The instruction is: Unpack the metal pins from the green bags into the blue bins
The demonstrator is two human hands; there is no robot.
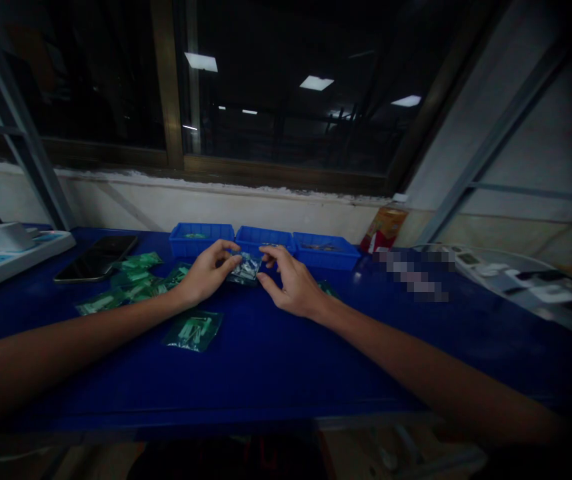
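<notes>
Near the middle of the blue table, my left hand pinches the left edge of a small clear plastic bag with pale pieces inside. My right hand is at the bag's right side, thumb and fingers apart; whether a fingertip touches the bag is hard to see. Another small bag with pale strips lies flat below my left wrist. A loose pile of greenish bags spreads to the left of my left hand, partly behind the forearm. Behind my hands stand blue bins holding small parts.
A dark phone lies at the left beside a white power strip with a plugged-in adapter. At the back right a bottle leans by the wall. Another power strip with plugs sits at the far right. A window rises behind the table.
</notes>
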